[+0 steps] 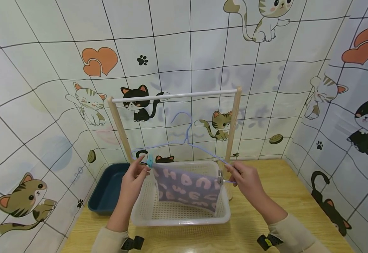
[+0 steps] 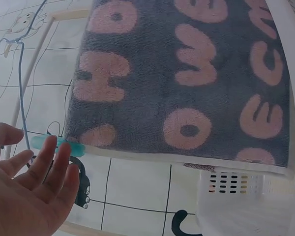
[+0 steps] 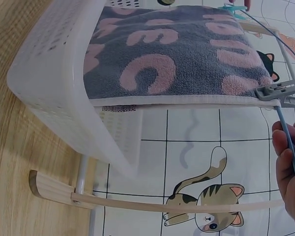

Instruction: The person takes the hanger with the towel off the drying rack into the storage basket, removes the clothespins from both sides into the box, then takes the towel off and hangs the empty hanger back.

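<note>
A grey towel with pink letters (image 1: 188,189) hangs from the lower bar of a thin blue wire hanger (image 1: 186,140). At its left corner a teal clothespin (image 1: 150,161) is clipped on; a grey clothespin (image 3: 273,92) bites the right corner. My right hand (image 1: 245,180) grips the hanger's right end, just beyond the grey clothespin. Beside the teal clothespin is my left hand (image 1: 134,181), palm turned up in the left wrist view, its loosely extended fingers (image 2: 43,164) overlapping the clothespin there without pinching it.
Beneath the towel sits a white perforated basket (image 1: 181,222) on the wooden table (image 1: 257,225). A dark blue tub (image 1: 100,202) stands left of it. Behind the basket rises a wooden rack with a white crossbar (image 1: 174,95), close to the cat-patterned wall covering (image 1: 177,49).
</note>
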The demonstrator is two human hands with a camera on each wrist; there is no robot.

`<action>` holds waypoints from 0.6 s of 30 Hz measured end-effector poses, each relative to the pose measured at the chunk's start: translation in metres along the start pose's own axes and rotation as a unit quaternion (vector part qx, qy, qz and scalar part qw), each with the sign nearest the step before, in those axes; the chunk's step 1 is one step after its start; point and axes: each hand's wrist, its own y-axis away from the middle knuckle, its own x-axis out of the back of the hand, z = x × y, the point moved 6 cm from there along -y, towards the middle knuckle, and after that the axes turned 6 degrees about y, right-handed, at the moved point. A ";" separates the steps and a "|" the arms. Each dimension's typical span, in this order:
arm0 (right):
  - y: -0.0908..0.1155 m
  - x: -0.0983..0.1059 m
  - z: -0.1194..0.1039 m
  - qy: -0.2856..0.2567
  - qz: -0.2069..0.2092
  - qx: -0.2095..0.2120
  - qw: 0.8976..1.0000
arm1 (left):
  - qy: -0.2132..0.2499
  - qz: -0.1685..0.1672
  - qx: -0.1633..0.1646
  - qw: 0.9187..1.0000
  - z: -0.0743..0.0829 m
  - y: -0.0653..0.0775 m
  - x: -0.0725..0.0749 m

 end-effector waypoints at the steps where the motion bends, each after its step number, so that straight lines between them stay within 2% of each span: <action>1: 0.001 0.000 -0.001 0.003 -0.001 0.001 1.000 | 0.002 -0.003 0.004 1.000 0.000 0.000 0.000; 6: 0.004 -0.001 -0.004 0.019 -0.004 0.013 1.000 | -0.014 -0.011 0.018 1.000 -0.001 -0.001 0.000; 11: 0.006 -0.001 -0.009 0.028 0.012 0.048 0.998 | -0.048 -0.023 0.030 0.998 -0.003 -0.002 -0.002; 18: 0.008 0.000 -0.011 0.019 0.025 0.077 0.997 | -0.082 -0.030 0.038 0.995 -0.003 -0.004 -0.003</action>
